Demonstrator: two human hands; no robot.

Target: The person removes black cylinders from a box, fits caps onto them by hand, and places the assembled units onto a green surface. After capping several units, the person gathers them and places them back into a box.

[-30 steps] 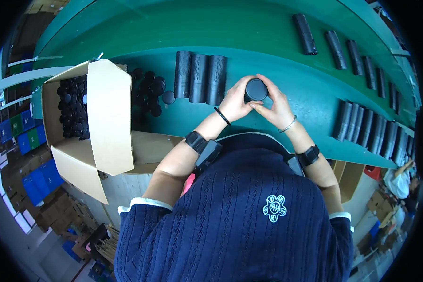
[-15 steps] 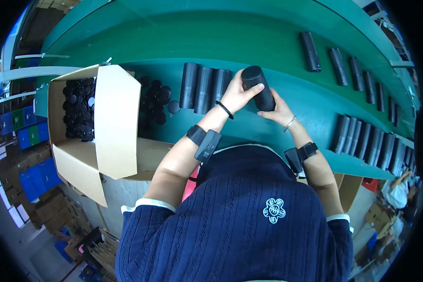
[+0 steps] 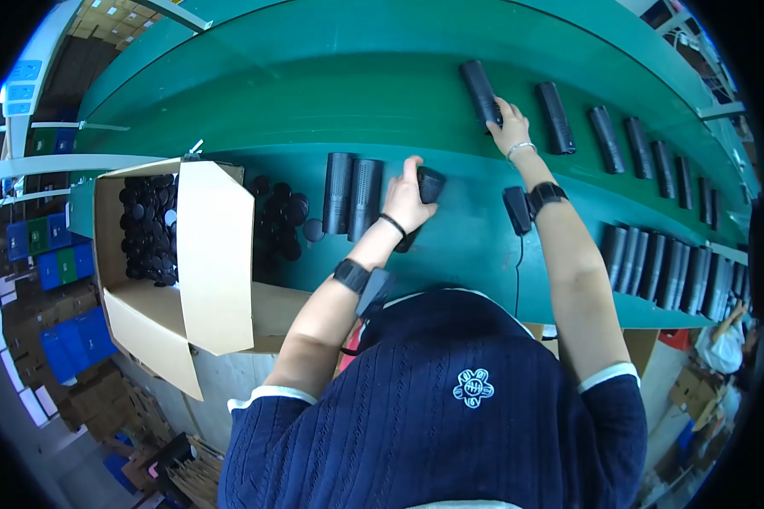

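Observation:
My left hand (image 3: 406, 200) grips a black cylinder (image 3: 429, 181) lying on the green table, just right of two more black cylinders (image 3: 351, 195) that lie side by side. My right hand (image 3: 509, 124) is stretched far forward. Its fingers close over the near end of another black cylinder (image 3: 479, 88) lying on the upper green belt (image 3: 314, 93). Both wrists carry black bands.
An open cardboard box (image 3: 144, 314) with several black caps stands at the left. A loose pile of caps (image 3: 278, 224) lies beside it. Several cylinders (image 3: 607, 127) line the belt to the right, and another group (image 3: 664, 265) lies near right. A small black corded device (image 3: 516, 210) sits under my right forearm.
Both hands held one cylinder in front of me. My right hand has since carried it out onto the belt, and my left hand has dropped to a cylinder in the near row.

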